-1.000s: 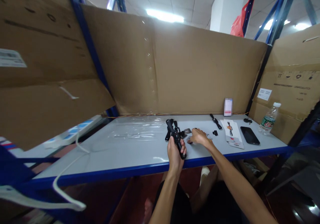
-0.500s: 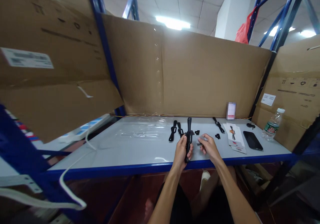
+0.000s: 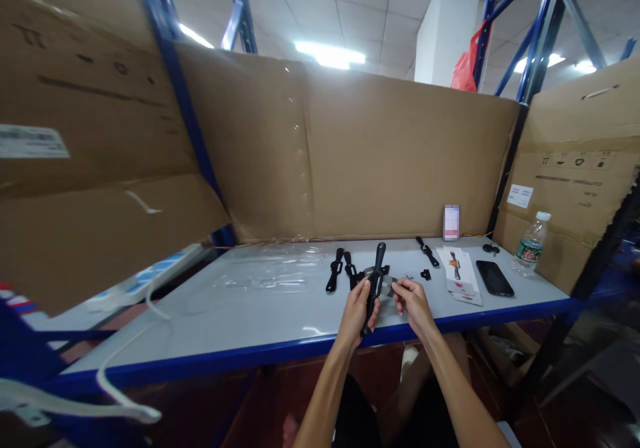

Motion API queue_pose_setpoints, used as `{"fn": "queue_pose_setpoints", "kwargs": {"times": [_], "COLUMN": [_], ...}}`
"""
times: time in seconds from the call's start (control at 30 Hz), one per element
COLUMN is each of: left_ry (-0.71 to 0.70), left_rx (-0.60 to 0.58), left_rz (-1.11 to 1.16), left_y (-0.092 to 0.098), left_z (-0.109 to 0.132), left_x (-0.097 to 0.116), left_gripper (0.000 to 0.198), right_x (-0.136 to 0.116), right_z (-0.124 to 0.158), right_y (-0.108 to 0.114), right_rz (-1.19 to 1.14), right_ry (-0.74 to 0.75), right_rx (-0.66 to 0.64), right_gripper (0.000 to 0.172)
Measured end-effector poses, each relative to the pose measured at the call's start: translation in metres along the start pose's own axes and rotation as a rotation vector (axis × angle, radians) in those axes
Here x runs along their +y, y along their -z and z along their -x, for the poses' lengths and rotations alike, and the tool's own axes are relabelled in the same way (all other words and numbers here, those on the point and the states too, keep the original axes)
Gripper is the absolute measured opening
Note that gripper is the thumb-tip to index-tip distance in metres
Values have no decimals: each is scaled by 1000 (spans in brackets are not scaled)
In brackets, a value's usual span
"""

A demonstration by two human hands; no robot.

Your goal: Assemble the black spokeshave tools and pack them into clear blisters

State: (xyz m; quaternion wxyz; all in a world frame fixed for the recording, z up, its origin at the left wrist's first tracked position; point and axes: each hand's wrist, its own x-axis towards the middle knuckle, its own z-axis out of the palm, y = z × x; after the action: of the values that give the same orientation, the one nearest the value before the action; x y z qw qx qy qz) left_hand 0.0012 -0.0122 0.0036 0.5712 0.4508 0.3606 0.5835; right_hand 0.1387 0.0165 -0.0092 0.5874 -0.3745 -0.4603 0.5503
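My left hand is wrapped round a black spokeshave, which tilts upright above the table's front edge. Between the fingertips of my right hand is a small grey metal blade, held against or very close to the spokeshave's middle; exact contact is hard to make out. Two more black spokeshaves, one fully visible and another partly behind my left hand, lie to the left. A small black cap piece and tiny metal bits rest beyond my right hand.
Farther right lie another spokeshave, printed cards, a black phone and a dark round item. A lit phone leans at the back, near a water bottle. Clear plastic sleeves cover the left; cardboard walls enclose the table.
My right hand has brought the blade leftward to the spokeshave's middle. The spokeshave now leans more to the right at its top. The whole view has shifted slightly.
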Motion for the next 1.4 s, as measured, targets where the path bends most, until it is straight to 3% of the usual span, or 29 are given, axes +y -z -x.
{"fn": "queue_pose_setpoints", "kwargs": {"times": [0.63,0.87,1.2,1.3,1.4], "left_ry": [18,-39,-7,1,10], "left_rx": [-174,-193,-180,-140,-33], "left_rz": [-102,-102,-129,-111,-37], "left_y": [-2,-3,-2,-2,0], "left_z": [0,2,2,3,2], "left_x": [0,-1,0,1,-1], "left_gripper": [48,46,48,50,52], "right_x": [-3,-3,-2,-2,-8], "right_z": [0,2,2,4,7], "right_y": [3,2,-2,0,17], "right_rz": [2,11,38,34,50], "right_ry": [-7,13,16,65,185], "right_rx": [-136,-157,-130,-58,144], "right_gripper": [42,38,37,36,36]}}
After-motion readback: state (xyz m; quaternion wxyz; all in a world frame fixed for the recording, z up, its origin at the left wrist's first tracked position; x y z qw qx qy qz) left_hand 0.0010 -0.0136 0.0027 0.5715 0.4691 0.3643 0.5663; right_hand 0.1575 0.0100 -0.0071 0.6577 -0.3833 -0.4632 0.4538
